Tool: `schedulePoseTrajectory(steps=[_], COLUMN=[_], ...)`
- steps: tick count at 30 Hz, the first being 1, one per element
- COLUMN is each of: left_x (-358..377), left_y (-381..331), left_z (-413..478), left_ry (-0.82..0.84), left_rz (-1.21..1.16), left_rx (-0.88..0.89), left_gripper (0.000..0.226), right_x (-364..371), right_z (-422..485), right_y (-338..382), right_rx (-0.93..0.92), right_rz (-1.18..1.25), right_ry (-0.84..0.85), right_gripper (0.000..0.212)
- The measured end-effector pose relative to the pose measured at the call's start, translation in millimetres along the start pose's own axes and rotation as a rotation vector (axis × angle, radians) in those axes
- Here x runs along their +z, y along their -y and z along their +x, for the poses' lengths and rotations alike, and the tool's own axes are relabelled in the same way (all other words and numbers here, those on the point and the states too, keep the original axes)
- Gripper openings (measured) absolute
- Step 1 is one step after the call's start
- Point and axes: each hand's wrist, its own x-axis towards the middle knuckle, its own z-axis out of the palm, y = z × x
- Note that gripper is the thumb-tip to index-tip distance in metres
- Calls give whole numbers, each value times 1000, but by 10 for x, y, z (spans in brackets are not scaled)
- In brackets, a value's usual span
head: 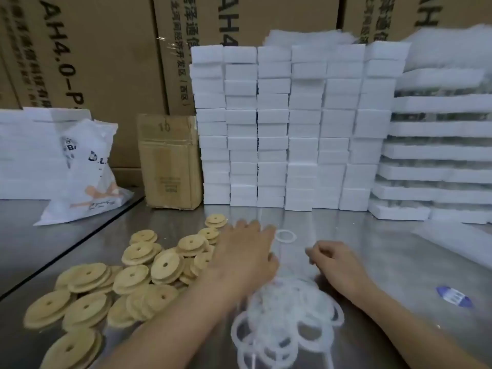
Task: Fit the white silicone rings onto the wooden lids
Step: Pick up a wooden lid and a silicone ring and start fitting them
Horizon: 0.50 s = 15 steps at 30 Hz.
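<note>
We are between fittings: left hand [243, 251] flat and empty over round wooden lids [133, 278], right hand [336, 265] loosely curled beside tangled white silicone rings [287, 312]; next, pick one of each.

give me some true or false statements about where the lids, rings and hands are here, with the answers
1. The wooden lids lie piled to the left of the left hand. True.
2. The pile of white silicone rings lies between the two forearms. True.
3. The right hand holds a wooden lid. False: no lid is in it; its fingers are curled, and whether they pinch a ring cannot be told.
4. One single ring lies apart on the metal table, beyond the hands. True.
5. The white boxes are stacked on the lids. False: they stand on the table behind the lids.
</note>
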Motion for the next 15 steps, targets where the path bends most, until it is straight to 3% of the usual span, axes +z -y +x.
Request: schedulePoseTrajectory(steps=[1, 2, 4, 8, 12, 15], left_x=[-196, -195, -157, -35, 26, 100], left_y=[658, 742, 1064, 1050, 1035, 993], left_z=[-125, -158, -189, -121, -39, 33], left_ry=[28, 124, 138, 25, 136, 109], left_rz=[95, 113, 146, 61, -37, -9], left_rx=[-66, -139, -237, -205, -212, -171], left_gripper=[40, 36, 28, 24, 59, 47], right_x=[-4, -20, -34, -43, -22, 58], right_z=[-18, -47, -75, -178, -292, -360], right_y=[19, 50, 81, 119, 215, 243], right_rx=[0, 26, 51, 126, 184, 161], right_rz=[-49, -54, -32, -30, 1, -70], right_ry=[-9, -33, -45, -41, 4, 37], right_gripper=[40, 40, 39, 38, 36, 34])
